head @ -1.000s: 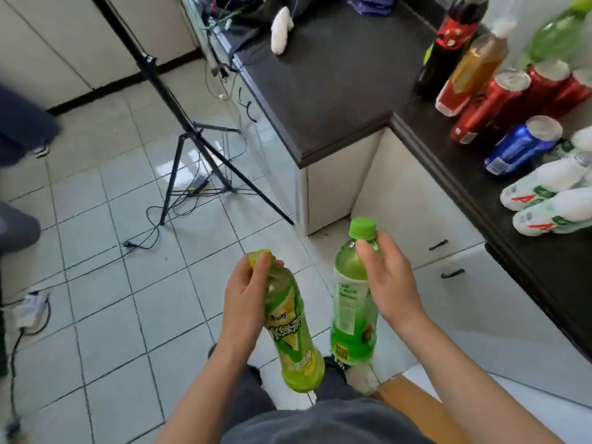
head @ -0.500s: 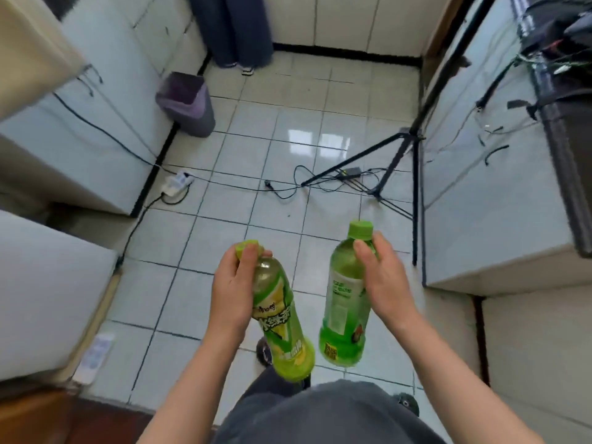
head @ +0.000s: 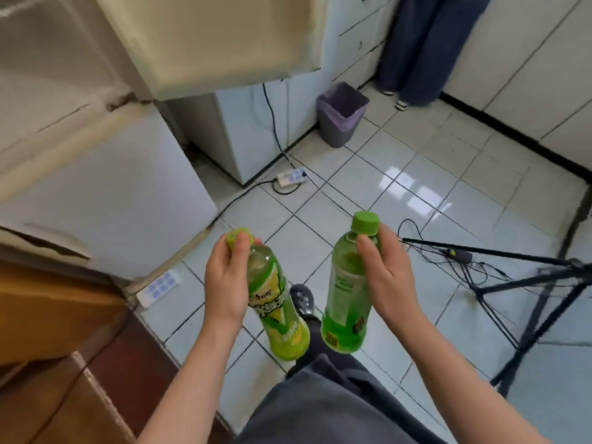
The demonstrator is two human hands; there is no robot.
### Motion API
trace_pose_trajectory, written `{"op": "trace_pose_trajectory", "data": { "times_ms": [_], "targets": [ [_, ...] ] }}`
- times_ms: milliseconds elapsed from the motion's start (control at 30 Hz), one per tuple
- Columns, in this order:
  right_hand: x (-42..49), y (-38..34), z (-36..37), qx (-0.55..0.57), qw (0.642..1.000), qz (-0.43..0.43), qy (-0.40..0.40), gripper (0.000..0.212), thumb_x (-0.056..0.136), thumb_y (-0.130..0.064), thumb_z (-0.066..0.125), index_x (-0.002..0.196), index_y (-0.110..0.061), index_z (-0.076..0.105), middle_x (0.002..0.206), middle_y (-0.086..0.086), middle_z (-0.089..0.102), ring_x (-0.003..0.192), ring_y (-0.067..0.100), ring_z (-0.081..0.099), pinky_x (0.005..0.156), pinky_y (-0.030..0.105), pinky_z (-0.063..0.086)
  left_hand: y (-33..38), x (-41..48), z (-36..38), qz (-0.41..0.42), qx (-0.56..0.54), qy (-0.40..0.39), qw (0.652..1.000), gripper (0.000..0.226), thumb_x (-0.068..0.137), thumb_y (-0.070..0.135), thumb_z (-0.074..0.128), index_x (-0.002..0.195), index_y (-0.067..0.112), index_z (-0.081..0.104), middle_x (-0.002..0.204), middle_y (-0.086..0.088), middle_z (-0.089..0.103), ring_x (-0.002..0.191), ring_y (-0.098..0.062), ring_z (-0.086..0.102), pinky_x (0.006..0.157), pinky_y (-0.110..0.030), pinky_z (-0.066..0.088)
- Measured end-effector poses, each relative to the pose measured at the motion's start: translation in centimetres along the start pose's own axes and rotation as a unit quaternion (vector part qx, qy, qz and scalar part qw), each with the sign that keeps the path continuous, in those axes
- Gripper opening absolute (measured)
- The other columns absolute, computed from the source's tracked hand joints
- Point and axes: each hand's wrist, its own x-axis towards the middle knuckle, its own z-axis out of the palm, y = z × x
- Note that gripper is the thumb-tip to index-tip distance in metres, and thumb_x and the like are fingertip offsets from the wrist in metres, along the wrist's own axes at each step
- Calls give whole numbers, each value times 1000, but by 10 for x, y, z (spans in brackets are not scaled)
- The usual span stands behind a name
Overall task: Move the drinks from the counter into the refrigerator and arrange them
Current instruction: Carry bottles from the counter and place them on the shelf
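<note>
My left hand (head: pixel 226 280) grips the neck and shoulder of a yellow-green tea bottle (head: pixel 278 310) that tilts with its base toward me. My right hand (head: pixel 389 274) holds a green bottle (head: pixel 347 293) with a green cap, nearly upright. Both bottles hang over the tiled floor in front of my body. The white refrigerator (head: pixel 105 187) stands to the left, its lower door shut. A cream upper door (head: pixel 211 40) swings out above it. The counter with the other drinks is out of view.
A grey bin (head: pixel 341 115) with a purple liner stands by the far wall. A power strip (head: pixel 291 177) and cables lie on the floor. A black tripod (head: pixel 541 299) spreads its legs at right. A person's legs (head: pixel 426 46) stand at the back. A brown wooden surface (head: pixel 48 347) is at lower left.
The view has swung left from the counter across the floor to the refrigerator. Both hands keep the same hold on their bottles.
</note>
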Motion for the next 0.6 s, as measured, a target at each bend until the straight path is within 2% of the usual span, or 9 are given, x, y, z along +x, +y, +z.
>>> {"op": "trace_pose_trajectory", "data": {
  "times_ms": [67,167,267,333,400,467,533,600],
  "targets": [
    [26,-9,32,-2,999,-15,-35,25,83,-50,42,79,-27,52,69,-15,53,62,0,48,57,9,37,1,19,-21,-3,-12,31,999,25,84,52,51,77,35,67,82,12,70,72,-2,65,61,-14,50],
    [70,-24,85,-1,995,-36,-96,35,81,-53,41,86,-22,54,75,-4,55,65,3,50,59,15,41,9,58,-53,-2,-21,77,997,22,85,51,50,77,39,67,84,12,72,70,-2,66,59,-15,51],
    [121,-46,144,10,985,-65,-162,37,80,-53,41,86,-19,54,73,-4,54,65,0,49,57,9,37,23,105,-87,4,-13,142,990,20,84,50,50,78,39,66,88,5,71,78,-8,65,72,-25,53],
    [154,-66,183,12,975,-94,-202,35,82,-52,40,83,-19,53,70,-7,51,65,1,47,57,10,36,37,131,-110,9,-8,179,984,17,84,48,50,79,40,64,90,1,70,82,-14,64,78,-37,51],
    [183,-86,221,33,965,-109,-236,31,83,-50,41,80,-21,52,70,-8,52,64,1,47,58,12,37,55,154,-134,22,-10,208,978,15,84,49,52,81,40,64,92,-5,69,85,-20,64,80,-43,51],
    [208,-108,257,56,954,-119,-271,31,83,-50,43,80,-21,52,70,-7,52,63,2,48,57,16,39,73,174,-157,42,3,252,967,21,82,53,53,86,36,64,91,-1,68,85,-18,64,77,-37,52],
    [228,-130,291,65,941,-141,-299,30,83,-50,43,78,-21,50,67,-10,51,62,1,47,56,13,38,86,189,-177,63,1,293,954,27,84,51,51,90,27,63,85,9,67,78,-9,62,69,-25,52],
    [241,-153,321,60,929,-166,-324,30,83,-51,42,78,-22,49,68,-11,50,63,2,47,56,11,36,96,200,-195,81,-5,330,940,29,86,48,51,92,21,62,80,12,64,72,-4,60,64,-19,50]
  ]
}}
